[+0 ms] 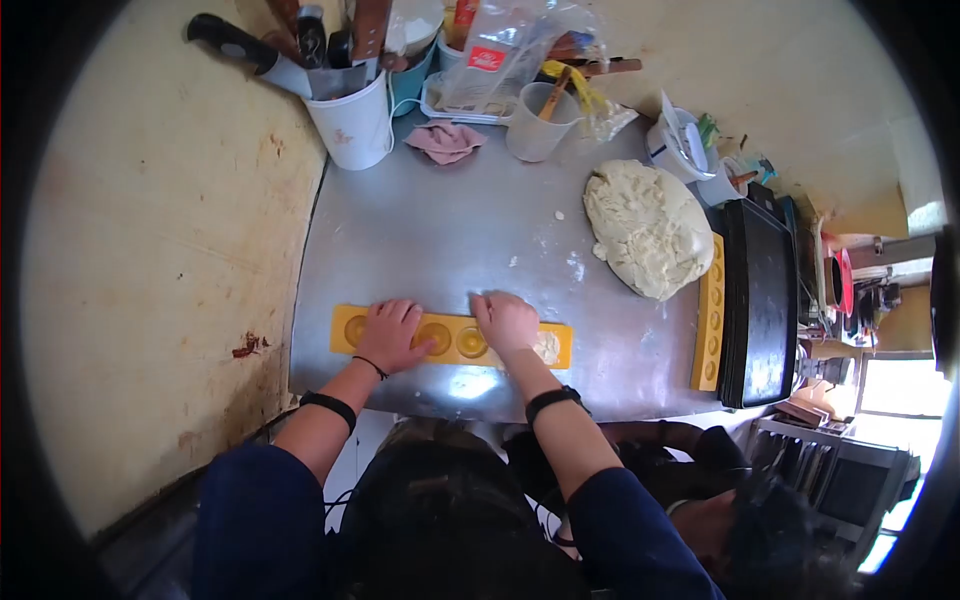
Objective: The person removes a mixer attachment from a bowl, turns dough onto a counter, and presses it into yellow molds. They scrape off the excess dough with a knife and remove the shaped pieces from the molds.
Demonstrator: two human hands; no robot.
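Note:
A long yellow mould (455,352) with round hollows in a row lies near the front edge of the metal table. My left hand (393,337) rests flat on its left part, fingers stretched over the far edge and thumb apart. Over the right part, my right hand (508,322) is curled into a fist; what its fingers hold, if anything, is hidden. Pale dough (547,347) fills a hollow just right of that fist. The hollows between my hands show bare yellow. A large lump of dough (648,228) sits farther back on the right.
A second yellow mould (710,315) and black trays (762,305) stand at the right edge. Along the back are a white bucket of knives (350,130), a pink cloth (445,142) and a clear jug (540,125). Another person (720,510) is close on my right.

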